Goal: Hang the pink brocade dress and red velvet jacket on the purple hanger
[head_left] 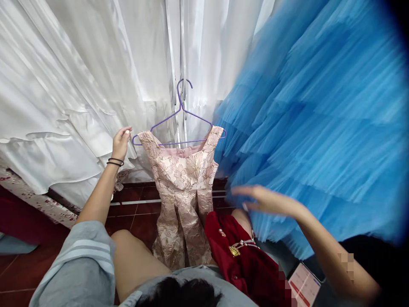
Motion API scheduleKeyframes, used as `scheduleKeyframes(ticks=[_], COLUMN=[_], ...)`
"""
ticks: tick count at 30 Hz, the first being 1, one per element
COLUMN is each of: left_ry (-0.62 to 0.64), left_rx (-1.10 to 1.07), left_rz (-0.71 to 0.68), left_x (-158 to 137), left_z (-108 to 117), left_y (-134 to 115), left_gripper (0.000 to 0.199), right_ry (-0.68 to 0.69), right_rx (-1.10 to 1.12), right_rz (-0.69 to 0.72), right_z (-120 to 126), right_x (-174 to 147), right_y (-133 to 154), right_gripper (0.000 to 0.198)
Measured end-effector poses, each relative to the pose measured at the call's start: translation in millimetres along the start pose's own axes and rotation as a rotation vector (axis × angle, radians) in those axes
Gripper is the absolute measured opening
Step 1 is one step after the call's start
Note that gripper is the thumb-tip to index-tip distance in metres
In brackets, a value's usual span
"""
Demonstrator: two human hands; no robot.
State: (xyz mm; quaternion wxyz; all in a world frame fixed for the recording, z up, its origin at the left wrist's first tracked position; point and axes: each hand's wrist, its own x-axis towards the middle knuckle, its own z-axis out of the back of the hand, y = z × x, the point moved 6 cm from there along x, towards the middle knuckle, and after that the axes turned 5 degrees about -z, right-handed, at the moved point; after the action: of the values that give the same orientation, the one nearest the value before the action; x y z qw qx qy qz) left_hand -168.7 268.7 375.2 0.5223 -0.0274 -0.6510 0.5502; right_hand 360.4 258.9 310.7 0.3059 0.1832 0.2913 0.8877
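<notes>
A sleeveless pink and gold brocade dress (187, 168) hangs upright in front of me on a thin purple hanger (180, 108). Both straps sit over the hanger's ends. Whether the hook rests on anything, I cannot tell. Just beside the hanger's left end is my left hand (120, 144), its fingers curled with the tips together, apart from the dress; nothing shows in it. My right hand (263, 199), smeared by motion, is to the right of the dress with its fingers stretched out and nothing visible in it. Dark red velvety cloth (228, 260) with a gold ornament lies over my right leg.
White ruffled garments (79, 85) fill the back and left. Layered blue tulle (306, 128) takes up the right side. A lit phone (305, 283) lies at the lower right. Dark red floor tiles (145, 224) and a pale horizontal bar (139, 202) show below.
</notes>
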Motion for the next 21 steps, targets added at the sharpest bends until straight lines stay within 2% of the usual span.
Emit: scheduleKeyframes(ticks=[1,3,4,6,8,10,13,16,18,19,21], left_ry=[0.064,0.218,0.275,0.316,0.285,0.223,0.137,0.073,0.046,0.053,0.097], left_rx=[0.082,0.210,0.254,0.306,0.321,0.296,0.182,0.081,0.075,0.071,0.052], left_rz=[-0.077,-0.159,-0.173,-0.179,-0.176,-0.140,0.025,0.240,0.311,0.331,0.387], left_x=[5.7,11.5,12.5,13.2,13.9,13.9,5.7,-26.9,-67.3,-93.6,-157.6], left_z=[-7.9,-27.5,-35.7,-44.3,-40.6,-25.3,5.8,21.3,12.7,1.6,-30.3], left_y=[-13.4,-30.5,-34.7,-36.7,-32.9,-22.8,6.2,43.6,62.9,70.1,81.3], left_gripper=[0.062,0.058,0.056,0.051,0.047,0.047,0.053,0.050,0.039,0.033,0.021], right_ry=[-0.083,-0.423,-0.492,-0.495,-0.429,-0.382,-0.400,-0.459,-0.524,-0.559,-0.558], right_rx=[-0.060,-0.110,-0.113,-0.053,0.030,0.120,0.250,0.334,0.385,0.410,0.431], right_rz=[0.047,0.065,0.074,0.072,0.059,0.035,-0.001,-0.084,-0.202,-0.265,-0.324], right_z=[24.6,77.9,93.3,106.6,106.2,103.8,104.7,91.7,60.9,36.8,-29.4], right_x=[40.4,118.5,153.1,206.0,231.9,235.2,222.3,206.9,190.6,178.7,150.1], right_y=[1.8,-2.8,-7.9,-23.7,-41.6,-58.8,-82.0,-105.2,-121.1,-127.3,-130.5], right_gripper=[0.041,0.056,0.061,0.056,0.048,0.050,0.053,0.046,0.039,0.035,0.031])
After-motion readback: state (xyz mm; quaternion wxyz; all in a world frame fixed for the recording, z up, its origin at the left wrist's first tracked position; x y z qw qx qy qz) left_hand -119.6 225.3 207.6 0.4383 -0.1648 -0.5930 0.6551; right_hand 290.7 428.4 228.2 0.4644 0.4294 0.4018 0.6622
